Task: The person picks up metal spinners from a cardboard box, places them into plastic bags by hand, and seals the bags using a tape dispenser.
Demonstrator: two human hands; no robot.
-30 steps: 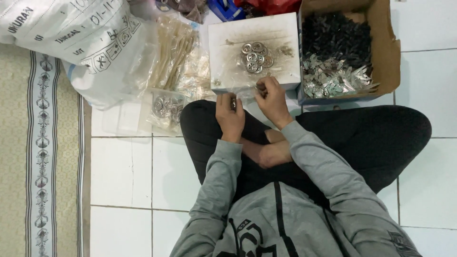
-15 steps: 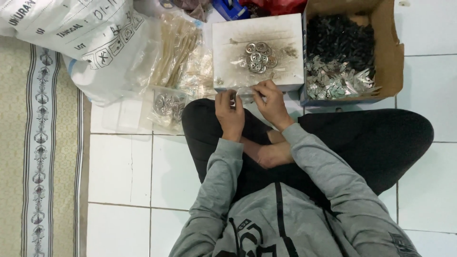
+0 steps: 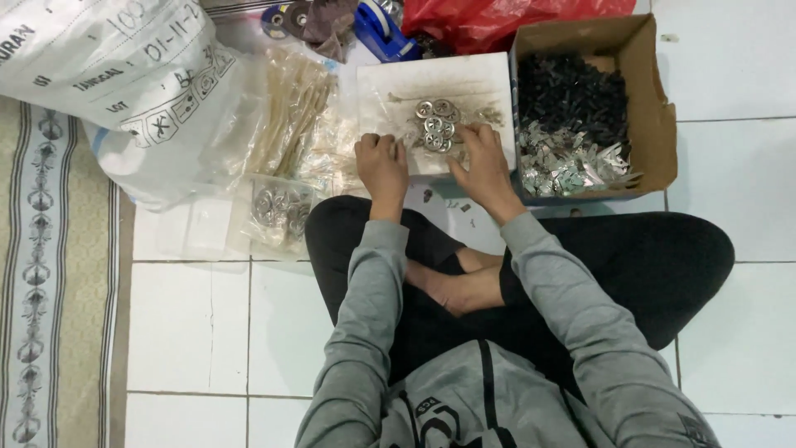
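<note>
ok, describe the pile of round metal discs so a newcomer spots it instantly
Find the brown cardboard box at top right; left of it lies a white foam slab. The pile of round silver metal discs sits there between both hands, unbagged, unlike the discs in the clear plastic bag.

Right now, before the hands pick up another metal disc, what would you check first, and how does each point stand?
1. Discs lie on the white board: ok.
2. Right hand at the pile's edge, within reach: ok.
3. Left hand rests on the board's near edge, its grip curled shut: ok.
4. Whether either hand already holds a disc: cannot tell.
5. Box of black and silver parts stands upright beside the board: ok.
</note>
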